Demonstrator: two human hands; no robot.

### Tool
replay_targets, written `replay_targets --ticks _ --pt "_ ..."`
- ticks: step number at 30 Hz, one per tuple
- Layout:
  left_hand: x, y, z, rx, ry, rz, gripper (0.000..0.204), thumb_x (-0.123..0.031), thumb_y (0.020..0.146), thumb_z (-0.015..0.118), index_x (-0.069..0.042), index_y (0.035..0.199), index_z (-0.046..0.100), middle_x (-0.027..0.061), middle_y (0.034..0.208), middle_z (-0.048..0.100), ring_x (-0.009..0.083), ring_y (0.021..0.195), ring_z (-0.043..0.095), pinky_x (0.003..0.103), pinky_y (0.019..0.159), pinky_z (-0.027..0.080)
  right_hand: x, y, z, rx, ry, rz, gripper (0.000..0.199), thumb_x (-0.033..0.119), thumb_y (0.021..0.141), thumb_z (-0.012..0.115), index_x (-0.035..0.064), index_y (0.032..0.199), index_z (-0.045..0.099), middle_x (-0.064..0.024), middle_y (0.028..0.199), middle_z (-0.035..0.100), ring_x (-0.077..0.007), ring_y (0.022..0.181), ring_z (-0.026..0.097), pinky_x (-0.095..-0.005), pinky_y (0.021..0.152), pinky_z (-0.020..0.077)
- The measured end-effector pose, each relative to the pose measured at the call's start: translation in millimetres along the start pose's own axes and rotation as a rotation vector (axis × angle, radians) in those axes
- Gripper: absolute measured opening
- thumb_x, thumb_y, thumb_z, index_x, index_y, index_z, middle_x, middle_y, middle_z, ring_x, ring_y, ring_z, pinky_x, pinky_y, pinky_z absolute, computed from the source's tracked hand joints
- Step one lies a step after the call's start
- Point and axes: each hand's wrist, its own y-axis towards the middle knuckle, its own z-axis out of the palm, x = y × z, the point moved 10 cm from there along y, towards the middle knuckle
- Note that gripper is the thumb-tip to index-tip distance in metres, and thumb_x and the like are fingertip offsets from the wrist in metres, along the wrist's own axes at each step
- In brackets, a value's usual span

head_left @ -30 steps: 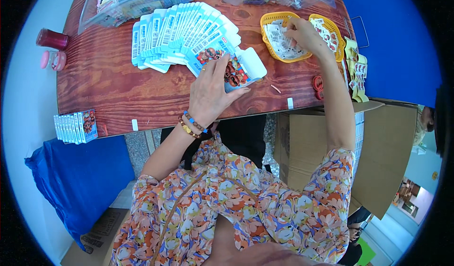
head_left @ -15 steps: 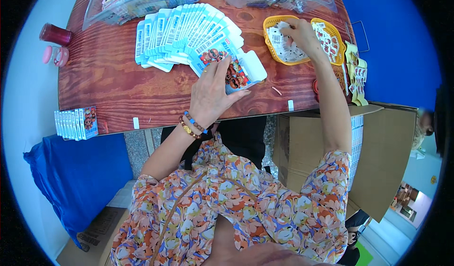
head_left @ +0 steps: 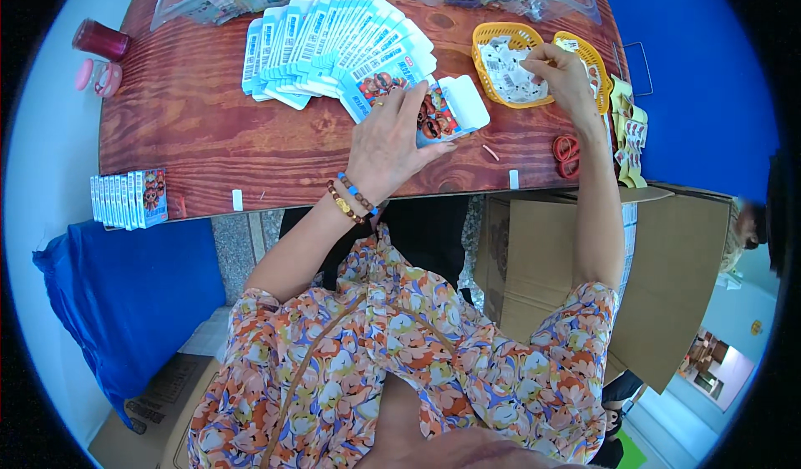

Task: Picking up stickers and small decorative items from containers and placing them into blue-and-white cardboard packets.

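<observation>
A small blue card box (head_left: 438, 117) with cartoon figures on its front has its white end flap open toward the right. My left hand (head_left: 390, 139) is closed round this box, thumb along the near edge, at the front right end of a fanned row of flat blue cartons (head_left: 334, 47). My right hand (head_left: 566, 83) is above the right side of a yellow basket (head_left: 486, 87) that holds small white packets (head_left: 513, 67). Its thumb and forefinger are pinched together. Whatever lies between those fingertips is too small to make out against the packets.
A second yellow basket (head_left: 602, 62) holds printed pieces. Red-handled scissors (head_left: 566, 155) and yellow sticker strips (head_left: 630, 131) lie by the right edge. Clear plastic bins (head_left: 275, 0) stand at the back. Finished-looking boxes (head_left: 129, 199) line the front left corner. A cardboard carton (head_left: 542, 260) stands below.
My right hand has drawn back from the basket's middle toward its right side, fingers now pinched. My left hand and the box have shifted slightly right. The red scissors show more fully.
</observation>
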Motion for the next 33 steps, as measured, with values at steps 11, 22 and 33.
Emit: replay_targets --ticks 11,22,33 --pt "-2 -6 1 -0.003 0.034 0.007 0.086 -0.042 0.067 0.087 -0.006 0.135 0.048 0.0153 0.111 0.060 0.0328 0.099 0.063 0.042 0.078 0.056 -11 7 14 0.065 -0.561 0.054 0.022 0.016 0.082 0.071 0.0026 0.100 0.070 -0.0157 0.086 0.072 -0.0247 0.070 0.070 -0.0393 0.069 0.0535" --pt "4 -4 -1 -0.015 0.025 -0.004 0.083 -0.042 0.067 0.087 -0.005 0.132 0.050 0.0144 0.106 0.060 0.0326 0.096 0.063 0.041 0.078 0.056 17 -5 -12 -0.025 -0.301 0.151 0.010 0.009 0.088 0.069 0.0000 0.092 0.069 -0.0066 0.078 0.067 -0.0131 0.063 0.062 -0.0305 0.064 0.0510" --pt "-9 -1 -6 -0.136 0.071 0.056 0.083 -0.042 0.068 0.087 -0.005 0.133 0.050 0.0156 0.106 0.060 0.0335 0.097 0.063 0.041 0.074 0.055 114 -64 75 -0.050 -0.138 -0.264 0.013 0.008 0.084 0.072 0.0013 0.095 0.071 -0.0148 0.119 0.067 -0.0263 0.114 0.061 -0.0374 0.095 0.0484"
